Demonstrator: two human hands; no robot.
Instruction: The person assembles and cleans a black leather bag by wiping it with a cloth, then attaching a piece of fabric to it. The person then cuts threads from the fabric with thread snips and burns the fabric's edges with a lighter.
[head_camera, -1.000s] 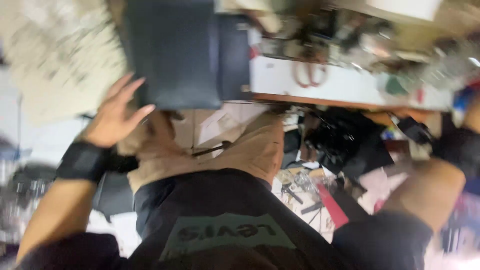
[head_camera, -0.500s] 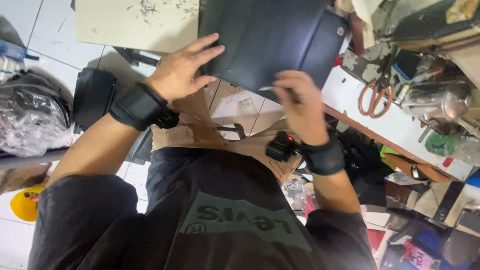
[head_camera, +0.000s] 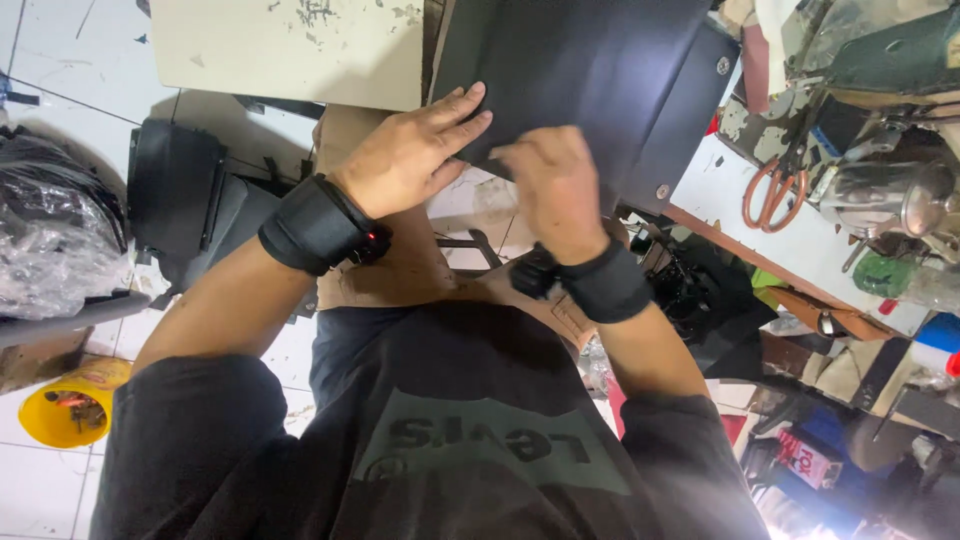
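A big dark sheet (head_camera: 590, 70) is held out in front of the body, up near the top of the view, with its lower edge down at the hands. The left hand (head_camera: 405, 155) is laid flat on it, fingers (head_camera: 455, 110) stretched out and pressed onto the surface near the lower left corner, so nothing is gripped there. The right hand (head_camera: 555, 185) is curled up at the sheet's lower edge, just beside the left one; the edge seems to be pinched, but the fingertips are hidden under the knuckles, so the exact grip can't be made out. Black wristbands (head_camera: 315, 225) are worn on both wrists.

A darker strip with two round rivets (head_camera: 718, 66) is seen along the sheet's right side. To the right, a white bench (head_camera: 800, 245) is crowded with stuff: orange-handled scissors (head_camera: 770, 190), a shiny metal pot (head_camera: 880, 200), and part of a green machine (head_camera: 890, 50). A pale, scuffed board (head_camera: 290, 45) is seen at the upper left. On the tiled floor to the left, a black bag (head_camera: 175, 195), a bundle of clear plastic (head_camera: 50, 240) and a yellow tub (head_camera: 65, 405) are found.
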